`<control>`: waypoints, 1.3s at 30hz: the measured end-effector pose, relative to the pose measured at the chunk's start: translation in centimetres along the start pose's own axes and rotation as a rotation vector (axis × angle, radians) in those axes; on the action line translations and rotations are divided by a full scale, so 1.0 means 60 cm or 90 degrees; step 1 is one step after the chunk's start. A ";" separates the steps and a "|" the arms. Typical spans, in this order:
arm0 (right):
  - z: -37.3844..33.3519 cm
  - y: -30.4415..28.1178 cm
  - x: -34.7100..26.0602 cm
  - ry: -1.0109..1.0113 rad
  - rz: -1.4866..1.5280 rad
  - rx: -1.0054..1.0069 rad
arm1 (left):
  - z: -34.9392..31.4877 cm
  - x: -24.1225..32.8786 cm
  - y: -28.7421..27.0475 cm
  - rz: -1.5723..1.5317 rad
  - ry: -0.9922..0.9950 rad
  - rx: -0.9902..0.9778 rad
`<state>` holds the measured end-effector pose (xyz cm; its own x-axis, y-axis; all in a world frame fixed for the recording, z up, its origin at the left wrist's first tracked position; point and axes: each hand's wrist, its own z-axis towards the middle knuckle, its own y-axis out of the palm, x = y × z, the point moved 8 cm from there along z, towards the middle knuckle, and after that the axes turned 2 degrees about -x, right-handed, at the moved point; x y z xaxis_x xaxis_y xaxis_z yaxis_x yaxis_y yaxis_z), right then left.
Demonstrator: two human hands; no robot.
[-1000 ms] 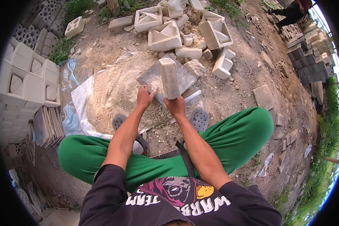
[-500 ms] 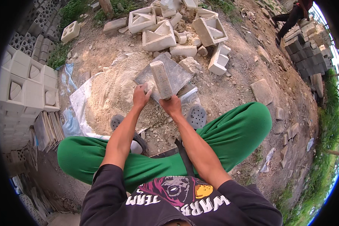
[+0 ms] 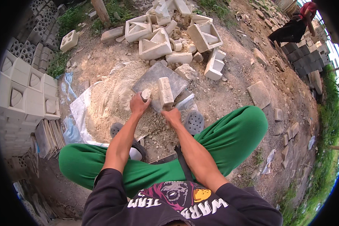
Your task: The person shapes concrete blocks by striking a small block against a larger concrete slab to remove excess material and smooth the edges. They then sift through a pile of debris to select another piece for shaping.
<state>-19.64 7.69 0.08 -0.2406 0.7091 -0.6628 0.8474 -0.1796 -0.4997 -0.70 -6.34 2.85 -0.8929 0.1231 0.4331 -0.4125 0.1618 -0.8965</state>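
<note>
In the head view the pale oblong block (image 3: pixel 165 91), held upright above the slab half a second ago, now lies lower and tilted on the grey flat slab (image 3: pixel 159 81), which suggests it is being struck or set down there; the right hand (image 3: pixel 172 116) has its fingers wrapped round the block's near end, and the left hand (image 3: pixel 138 105) pinches a small pale chunk (image 3: pixel 145 93) just left of it. Far of the slab a heap of broken hollow blocks (image 3: pixel 155 44) crowds the edge, the sand pile (image 3: pixel 111 101) borders its left, stacked blocks (image 3: pixel 22 90) wall the far left, and open dirt lies to the right
</note>
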 end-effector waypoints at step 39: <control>-0.044 -0.040 -0.100 -0.182 0.121 0.076 | -0.010 -0.015 0.034 -0.346 -0.043 0.063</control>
<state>-18.97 5.65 6.75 -0.2215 0.4392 -0.8707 0.8321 -0.3805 -0.4035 -0.60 -5.55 0.70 -0.5546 -0.0165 0.8319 -0.8294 0.0911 -0.5511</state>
